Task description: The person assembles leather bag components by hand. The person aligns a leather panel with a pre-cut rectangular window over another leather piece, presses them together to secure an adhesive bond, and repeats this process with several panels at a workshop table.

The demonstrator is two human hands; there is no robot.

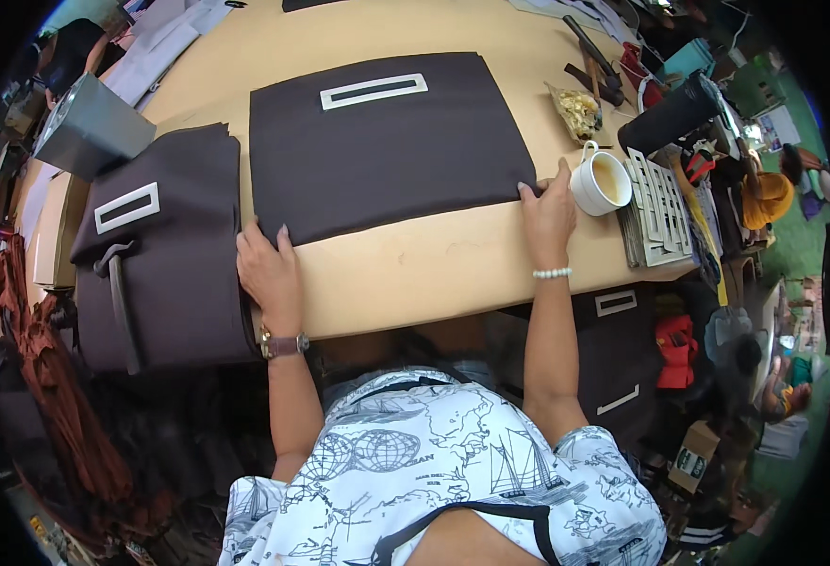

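A wide dark brown panel of fabric or leather-like sheet (387, 160) lies flat on the table, with a white rectangular frame (374, 91) near its far edge. My left hand (272, 269) rests at the panel's near left corner, thumb and fingers apart around the edge. At the near right corner my right hand (549, 215) touches the panel with thumb and fingers spread. A pale bead bracelet circles the right wrist, a watch the left. Left of the panel, a folded dark brown stack (179, 274) carries another white frame (127, 208) and a dark strap (121, 302).
A white cup of light brown drink (602, 184) stands close beside my right hand. Beyond it are white slotted frames (658, 212), a black cylinder (670, 113) and a hammer (596, 57). A grey metal block (94, 127) stands at the far left. Dark panels hang below the table's near edge.
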